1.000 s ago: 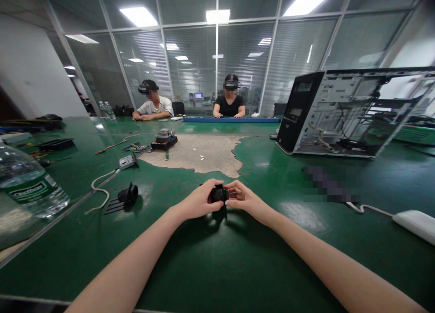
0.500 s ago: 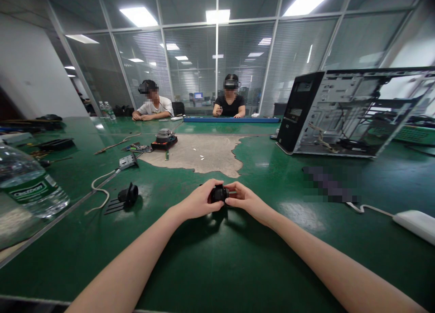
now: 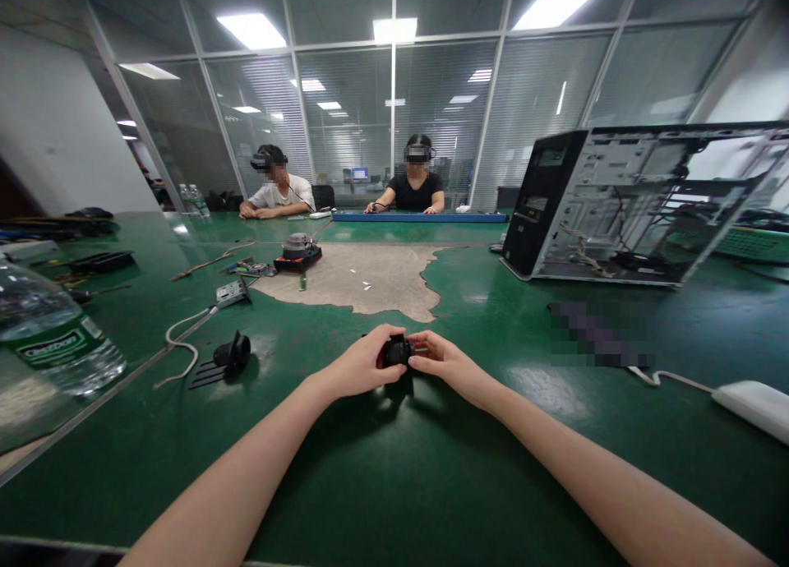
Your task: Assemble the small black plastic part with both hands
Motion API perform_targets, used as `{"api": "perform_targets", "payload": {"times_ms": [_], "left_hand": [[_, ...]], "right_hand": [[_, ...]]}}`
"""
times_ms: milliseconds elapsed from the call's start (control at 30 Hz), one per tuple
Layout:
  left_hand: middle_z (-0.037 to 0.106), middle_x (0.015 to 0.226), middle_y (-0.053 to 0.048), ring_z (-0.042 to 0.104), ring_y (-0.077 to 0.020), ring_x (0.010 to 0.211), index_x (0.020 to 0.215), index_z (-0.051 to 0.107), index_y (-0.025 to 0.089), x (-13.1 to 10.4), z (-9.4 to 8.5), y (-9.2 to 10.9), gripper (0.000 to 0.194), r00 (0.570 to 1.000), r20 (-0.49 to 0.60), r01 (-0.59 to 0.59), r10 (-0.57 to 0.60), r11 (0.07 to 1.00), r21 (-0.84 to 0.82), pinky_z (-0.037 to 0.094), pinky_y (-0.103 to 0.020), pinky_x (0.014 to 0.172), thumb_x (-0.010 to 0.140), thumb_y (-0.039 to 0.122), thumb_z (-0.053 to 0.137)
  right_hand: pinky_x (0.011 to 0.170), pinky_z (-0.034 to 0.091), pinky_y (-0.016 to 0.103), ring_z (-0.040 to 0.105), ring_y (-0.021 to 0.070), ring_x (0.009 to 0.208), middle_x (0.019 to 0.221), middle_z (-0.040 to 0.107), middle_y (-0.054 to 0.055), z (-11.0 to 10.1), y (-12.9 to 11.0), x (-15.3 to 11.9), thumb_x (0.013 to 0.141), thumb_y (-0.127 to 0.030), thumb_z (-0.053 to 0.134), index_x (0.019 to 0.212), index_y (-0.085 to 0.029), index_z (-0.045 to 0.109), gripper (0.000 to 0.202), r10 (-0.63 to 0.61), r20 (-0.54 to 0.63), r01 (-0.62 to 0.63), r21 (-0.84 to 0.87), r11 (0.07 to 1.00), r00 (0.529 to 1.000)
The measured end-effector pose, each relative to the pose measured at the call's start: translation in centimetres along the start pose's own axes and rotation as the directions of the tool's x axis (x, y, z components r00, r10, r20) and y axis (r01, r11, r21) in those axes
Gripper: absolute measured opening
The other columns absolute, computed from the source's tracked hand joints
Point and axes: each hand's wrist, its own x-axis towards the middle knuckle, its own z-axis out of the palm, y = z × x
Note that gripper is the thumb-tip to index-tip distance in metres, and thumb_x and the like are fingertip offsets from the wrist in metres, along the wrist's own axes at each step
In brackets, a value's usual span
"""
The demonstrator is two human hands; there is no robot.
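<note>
Over the green tabletop, a small black rounded part (image 3: 398, 351) is held between my two hands; its exact kind I cannot make out. My left hand (image 3: 368, 360) wraps round its left side, thumb in front and fingers behind. From the right, my right hand (image 3: 445, 363) pinches the part's edge with thumb and fingertips. Both hands partly cover it. Left of them, apart, lies a second black part (image 3: 233, 352) with a round body and several thin prongs pointing left.
An opened computer case (image 3: 548, 214) stands at the right, near a white power strip (image 3: 755, 407). A water bottle (image 3: 58, 337) is at the left. Loose electronic parts and a speaker-like unit (image 3: 299, 252) lie beyond. Two people (image 3: 417, 191) sit across the table.
My hands and the black part stay almost in place, with the right fingers closing in slightly. Across the table, the person in black has lowered a raised hand to the blue bar.
</note>
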Motion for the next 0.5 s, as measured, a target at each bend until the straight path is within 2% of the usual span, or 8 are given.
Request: {"api": "perform_targets", "payload": {"times_ms": [133, 300, 433, 500], "left_hand": [[0.053, 0.103, -0.006, 0.053, -0.0196, 0.088, 0.113, 0.040, 0.019, 0.02, -0.01, 0.04, 0.047, 1.000, 0.007, 0.004, -0.004, 1.000, -0.004, 0.042, -0.032, 0.077, 0.069, 0.025, 0.056], [0.053, 0.103, -0.005, 0.053, -0.0196, 0.089, 0.113, 0.040, 0.020, 0.08, 0.04, 0.02, 0.047, 1.000, -0.002, -0.002, 0.002, 1.000, -0.002, 0.042, -0.032, 0.077, 0.068, 0.024, 0.057], [0.052, 0.105, -0.005, 0.052, -0.0198, 0.092, 0.113, 0.040, 0.020, 0.07, -0.03, 0.10, 0.047, 1.000, 0.001, -0.009, 0.009, 1.000, 0.004, 0.041, -0.033, 0.080, 0.069, 0.024, 0.056], [0.052, 0.106, -0.006, 0.052, -0.0199, 0.093, 0.113, 0.040, 0.020, 0.05, -0.05, 0.11, 0.047, 1.000, 0.004, -0.014, 0.014, 1.000, 0.008, 0.041, -0.033, 0.081, 0.069, 0.024, 0.056]], "right_hand": [[0.084, 0.040, 0.034, 0.054, 0.0144, 0.089, 0.094, 0.055, 0.001, -0.23, 0.17, -0.09, 0.059, -0.024, 0.071, 0.090, -0.021, 0.044, 0.041, -0.041, 0.077, 0.037, 0.051, 0.998, 0.996], [0.083, 0.039, 0.035, 0.054, 0.0148, 0.087, 0.091, 0.056, 0.001, 0.07, -0.15, -0.16, 0.068, -0.033, 0.063, 0.088, -0.021, 0.047, 0.028, -0.031, 0.003, 0.031, 0.006, 1.000, 1.000], [0.085, 0.039, 0.036, 0.053, 0.0157, 0.090, 0.094, 0.055, 0.002, 0.16, -0.15, -0.03, 0.068, -0.034, 0.063, 0.094, -0.021, 0.047, 0.033, -0.007, -0.024, 0.007, 0.009, 1.000, 1.000], [0.085, 0.040, 0.036, 0.053, 0.0158, 0.091, 0.096, 0.055, 0.003, 0.01, 0.02, 0.02, 0.066, -0.031, 0.065, 0.094, -0.021, 0.047, 0.035, -0.009, 0.000, 0.009, 0.019, 1.000, 1.000]]}}
